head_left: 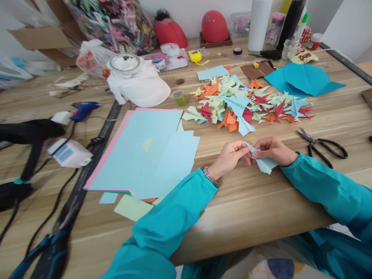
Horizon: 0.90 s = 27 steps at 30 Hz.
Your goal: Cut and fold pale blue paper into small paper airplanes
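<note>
The L hand (229,159) and the R hand (273,150) hold together one small blue paper (266,165), over the table (232,217) and nr its front edge. The paper is already folded, w/ a narrow point on the L side and a wider part which shows below the R fingers. The L fingers are closed on the narrow end; the R fingers are clamped on the body. Underneath, how the fingertips stand, I cannot tell.

In my judgement the step is folding, prob. a late one, bc the shape is already similar to the planes in the pile (236,104) behind the hands. The next move seems to call for a firm pinch along the crease, w/ the edges kept even, but not too much force, bc the thin point may bend.

The pile has blue, green, red + orange planes. To the R lie the scissors (313,140), handles apart, not touched. On the L are big blue sheets (139,151), w/ a green piece (133,207) nr the L sleeve (174,217).
</note>
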{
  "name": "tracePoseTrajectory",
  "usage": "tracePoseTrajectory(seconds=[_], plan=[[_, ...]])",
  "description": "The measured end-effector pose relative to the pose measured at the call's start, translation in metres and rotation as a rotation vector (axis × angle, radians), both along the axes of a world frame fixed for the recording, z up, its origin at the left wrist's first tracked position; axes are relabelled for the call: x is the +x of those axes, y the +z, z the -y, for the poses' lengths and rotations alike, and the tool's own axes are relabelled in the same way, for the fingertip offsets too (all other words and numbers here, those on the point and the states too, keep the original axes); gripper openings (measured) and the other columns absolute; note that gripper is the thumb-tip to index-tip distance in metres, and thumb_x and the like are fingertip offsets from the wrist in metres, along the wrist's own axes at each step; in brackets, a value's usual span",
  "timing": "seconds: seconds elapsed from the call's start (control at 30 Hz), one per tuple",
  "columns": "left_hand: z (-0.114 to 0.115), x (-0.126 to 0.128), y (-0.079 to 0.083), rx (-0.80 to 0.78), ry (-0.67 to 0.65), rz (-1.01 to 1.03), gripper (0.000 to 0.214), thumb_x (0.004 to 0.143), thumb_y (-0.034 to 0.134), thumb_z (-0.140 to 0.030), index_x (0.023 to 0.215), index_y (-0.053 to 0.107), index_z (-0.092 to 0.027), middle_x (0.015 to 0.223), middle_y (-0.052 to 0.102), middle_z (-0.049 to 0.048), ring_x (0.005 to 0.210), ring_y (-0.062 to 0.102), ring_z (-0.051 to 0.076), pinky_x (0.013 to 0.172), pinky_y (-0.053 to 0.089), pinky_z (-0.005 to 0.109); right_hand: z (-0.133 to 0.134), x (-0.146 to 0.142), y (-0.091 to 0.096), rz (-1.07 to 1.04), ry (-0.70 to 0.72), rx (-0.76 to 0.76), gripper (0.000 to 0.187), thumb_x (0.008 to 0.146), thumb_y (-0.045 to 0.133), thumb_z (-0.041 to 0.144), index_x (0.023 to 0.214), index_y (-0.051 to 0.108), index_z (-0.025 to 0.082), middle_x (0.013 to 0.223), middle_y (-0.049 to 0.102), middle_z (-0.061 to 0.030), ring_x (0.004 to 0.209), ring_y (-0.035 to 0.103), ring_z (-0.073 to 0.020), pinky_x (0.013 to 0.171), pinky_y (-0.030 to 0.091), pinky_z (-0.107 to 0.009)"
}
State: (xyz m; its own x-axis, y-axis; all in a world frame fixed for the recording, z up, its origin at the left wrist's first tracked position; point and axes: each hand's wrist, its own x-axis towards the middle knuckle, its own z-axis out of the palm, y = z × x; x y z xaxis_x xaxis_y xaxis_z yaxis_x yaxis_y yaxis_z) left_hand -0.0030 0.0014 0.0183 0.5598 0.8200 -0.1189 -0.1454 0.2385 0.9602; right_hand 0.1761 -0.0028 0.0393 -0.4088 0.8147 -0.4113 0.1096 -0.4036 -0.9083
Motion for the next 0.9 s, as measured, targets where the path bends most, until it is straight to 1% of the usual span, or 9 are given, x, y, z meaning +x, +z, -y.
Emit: tracePoseTrajectory(seconds=[0.13,0.3,0.5,0.77,0.9], plan=[[-0.0003,0.0,-0.0015,0.0,-0.004,0.006,0.031,0.077,0.066,-0.04,0.066,0.057,-0.012,0.061,0.061,0.0018,0.051,0.059,0.01,0.053,0.048,0.023,0.0003,-0.0002,-0.0021,-0.012,-0.017,0.02,0.033,0.054,0.081,0.039,0.067,0.064,0.014,0.059,0.067,-0.0009,0.048,0.056,-0.0098,0.045,0.04,-0.021],[-0.0001,0.0011,-0.002,-0.014,0.024,0.018,0.031,0.078,0.064,-0.041,0.068,0.059,-0.012,0.064,0.062,0.0018,0.048,0.059,0.009,0.05,0.047,0.022,-0.0002,0.0004,-0.0057,0.031,-0.03,0.064,0.032,0.054,0.081,0.037,0.066,0.062,0.014,0.054,0.064,0.0011,0.043,0.051,-0.0081,0.041,0.035,-0.02],[0.0009,0.0036,-0.0001,0.003,0.091,-0.021,0.035,0.076,0.066,-0.044,0.063,0.056,-0.013,0.058,0.06,0.0003,0.044,0.057,0.008,0.045,0.042,0.02,0.0,-0.0009,-0.0023,0.05,-0.006,0.078,0.03,0.053,0.081,0.035,0.064,0.061,0.015,0.054,0.063,0.0016,0.044,0.05,-0.0083,0.042,0.035,-0.021],[0.0019,0.0033,-0.0029,-0.035,0.107,0.001,0.039,0.079,0.061,-0.047,0.061,0.055,-0.013,0.054,0.059,0.0002,0.041,0.056,0.008,0.043,0.04,0.02,-0.0002,-0.0017,-0.0003,0.026,0.03,0.08,0.029,0.055,0.08,0.034,0.062,0.06,0.014,0.05,0.06,0.0028,0.041,0.048,-0.0073,0.04,0.032,-0.02],[0.002,0.0036,-0.0037,-0.036,0.121,0.01,0.043,0.079,0.059,-0.052,0.062,0.056,-0.013,0.054,0.059,0.0009,0.04,0.056,0.009,0.042,0.041,0.021,0.0,-0.0016,-0.0001,0.015,0.041,0.072,0.029,0.055,0.08,0.034,0.06,0.059,0.014,0.048,0.058,0.0034,0.041,0.047,-0.0073,0.04,0.031,-0.02]])
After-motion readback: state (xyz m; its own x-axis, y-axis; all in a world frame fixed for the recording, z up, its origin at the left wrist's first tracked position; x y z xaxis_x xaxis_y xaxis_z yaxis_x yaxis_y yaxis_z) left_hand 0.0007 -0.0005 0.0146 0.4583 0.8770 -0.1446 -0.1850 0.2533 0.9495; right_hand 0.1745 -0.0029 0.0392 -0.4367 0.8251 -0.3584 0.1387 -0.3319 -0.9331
